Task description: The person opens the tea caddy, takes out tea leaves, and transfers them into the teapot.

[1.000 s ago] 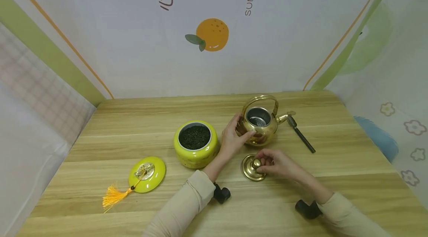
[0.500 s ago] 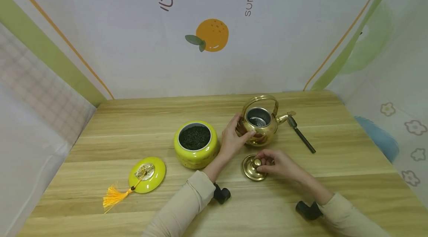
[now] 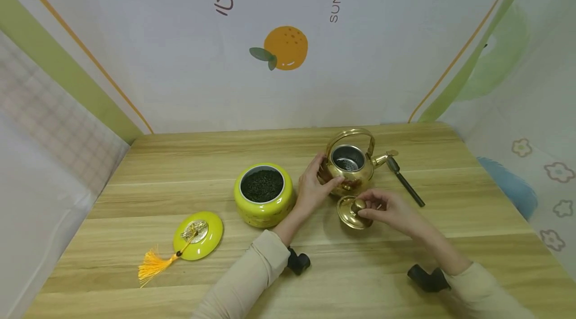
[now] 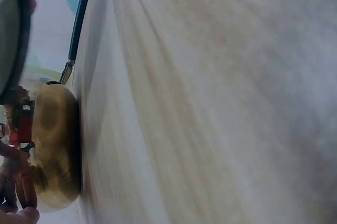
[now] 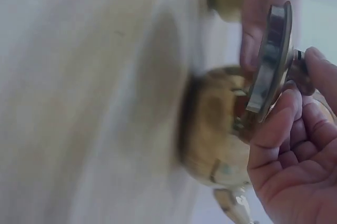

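A gold teapot [image 3: 360, 180] with a hoop handle stands uncovered at right of centre, a perforated metal strainer inside its mouth. My left hand [image 3: 311, 188] grips its body, thumb in front and fingers on the left side. Between thumb and fingers my right hand [image 3: 392, 214] pinches the knob of the gold teapot lid [image 3: 345, 213]. The lid is off the table, tilted, just in front of the pot. Its steel inner rim [image 5: 266, 71] shows in the right wrist view. The left wrist view catches the teapot [image 4: 57, 139] from low at its side.
Left of the teapot stands an open yellow-green canister [image 3: 265, 214] full of dark tea leaves [image 3: 262, 185]. Its lid [image 3: 210, 239] lies farther left with an orange tassel [image 3: 154, 265]. A dark-handled slim tool [image 3: 408, 186] lies by the spout, right of the pot.
My right hand has lifted the teapot lid from the table and moved it slightly right and toward the pot. The left hand and the teapot have stayed in place.
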The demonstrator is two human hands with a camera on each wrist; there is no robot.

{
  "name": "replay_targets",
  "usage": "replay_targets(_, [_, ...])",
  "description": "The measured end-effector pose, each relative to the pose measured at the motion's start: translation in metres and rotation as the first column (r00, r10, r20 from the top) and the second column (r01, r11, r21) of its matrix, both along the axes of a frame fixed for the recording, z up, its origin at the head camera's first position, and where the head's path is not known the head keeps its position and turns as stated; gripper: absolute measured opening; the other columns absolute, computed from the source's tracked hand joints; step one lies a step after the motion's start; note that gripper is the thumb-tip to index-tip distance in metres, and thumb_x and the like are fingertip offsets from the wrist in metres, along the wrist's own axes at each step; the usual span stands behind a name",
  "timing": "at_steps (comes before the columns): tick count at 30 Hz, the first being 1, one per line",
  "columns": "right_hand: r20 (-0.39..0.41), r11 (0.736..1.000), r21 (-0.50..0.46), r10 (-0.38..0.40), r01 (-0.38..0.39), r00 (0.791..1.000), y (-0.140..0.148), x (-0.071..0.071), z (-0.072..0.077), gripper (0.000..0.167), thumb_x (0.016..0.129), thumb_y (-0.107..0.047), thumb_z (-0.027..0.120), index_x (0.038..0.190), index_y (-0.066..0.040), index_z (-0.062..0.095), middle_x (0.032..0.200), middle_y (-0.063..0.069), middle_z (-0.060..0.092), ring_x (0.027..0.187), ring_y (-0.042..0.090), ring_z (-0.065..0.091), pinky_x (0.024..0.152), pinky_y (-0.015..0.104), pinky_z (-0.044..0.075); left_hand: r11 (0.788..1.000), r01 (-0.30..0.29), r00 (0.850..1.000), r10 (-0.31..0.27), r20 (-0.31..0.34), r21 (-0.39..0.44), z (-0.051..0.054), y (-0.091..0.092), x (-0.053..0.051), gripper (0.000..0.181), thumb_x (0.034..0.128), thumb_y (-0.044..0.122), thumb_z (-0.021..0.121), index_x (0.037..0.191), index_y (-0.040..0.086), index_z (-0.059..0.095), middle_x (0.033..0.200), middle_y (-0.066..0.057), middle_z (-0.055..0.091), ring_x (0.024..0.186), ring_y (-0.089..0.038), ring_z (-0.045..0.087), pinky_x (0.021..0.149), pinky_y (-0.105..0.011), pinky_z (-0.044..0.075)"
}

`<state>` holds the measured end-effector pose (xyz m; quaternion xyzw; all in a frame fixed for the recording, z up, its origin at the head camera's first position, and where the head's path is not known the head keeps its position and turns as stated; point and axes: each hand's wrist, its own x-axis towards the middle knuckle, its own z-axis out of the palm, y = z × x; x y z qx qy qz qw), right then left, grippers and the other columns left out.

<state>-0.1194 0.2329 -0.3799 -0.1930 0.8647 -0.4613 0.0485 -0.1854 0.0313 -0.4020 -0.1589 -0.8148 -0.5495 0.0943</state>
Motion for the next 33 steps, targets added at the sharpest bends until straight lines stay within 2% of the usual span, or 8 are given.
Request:
replay_targets(7, [-0.033,0.994,-0.067,-0.089,0.087,0.995,0.006,-0.006,0.023,0.025,0.084,-0.007,0.069,0.106,0.006,0.063,0.08,0.0,0.059,0.07,0.004,0.053,0.059,0.02,0.05,1.0,-0.004,1.0,0.004,-0.015,-0.001,-0.001,-0.001,-0.001,0.066,0.0783,0.023,0.077,0.134,0.0,0.048,0.141,-0.019,0.045,0.132,-0.03,0.042,0.111,-0.04,0.033])
replay_targets(14, [-0.09,0.979,-0.058,-0.201,0.196,0.975,0.005,-0.023,0.032,0.025,0.087,-0.01,0.067,0.106,0.006,0.062,0.08,0.003,0.055,0.067,0.005,0.051,0.055,0.019,0.047,1.0,-0.002,1.0,0.002,0.0,0.008,0.0,-0.001,-0.001,0.067,0.0787,0.021,0.077,0.135,0.0,0.047,0.142,-0.021,0.043,0.133,-0.031,0.04,0.112,-0.041,0.032])
replay_targets(18, [-0.122,0.966,-0.059,-0.257,0.252,0.959,0.001,-0.032,0.033,0.026,0.086,-0.012,0.068,0.106,0.005,0.063,0.08,0.005,0.056,0.066,0.006,0.051,0.053,0.018,0.047,1.0,0.007,1.0,-0.007,0.0,0.024,-0.001,-0.001,0.0,0.068,0.0788,0.021,0.077,0.135,-0.001,0.046,0.142,-0.022,0.043,0.133,-0.031,0.04,0.111,-0.042,0.032])
replay_targets(26, [-0.201,0.947,-0.074,-0.32,0.312,0.926,-0.009,-0.045,0.032,0.031,0.084,-0.01,0.07,0.107,0.01,0.063,0.083,0.013,0.061,0.069,0.002,0.051,0.06,0.011,0.046,1.0,0.01,1.0,-0.01,-0.006,0.029,-0.001,0.0,0.0,0.067,0.0791,0.022,0.076,0.135,-0.001,0.047,0.142,-0.02,0.044,0.132,-0.03,0.041,0.111,-0.041,0.033])
replay_targets(33, [-0.254,0.927,-0.094,-0.374,0.362,0.892,-0.016,-0.056,0.028,0.031,0.084,-0.011,0.071,0.105,0.01,0.064,0.08,0.013,0.061,0.066,0.003,0.049,0.056,0.01,0.044,1.0,0.013,1.0,-0.013,0.004,0.013,-0.001,-0.001,-0.001,0.07,0.08,0.024,0.076,0.137,-0.002,0.044,0.143,-0.021,0.042,0.134,-0.031,0.039,0.111,-0.042,0.033])
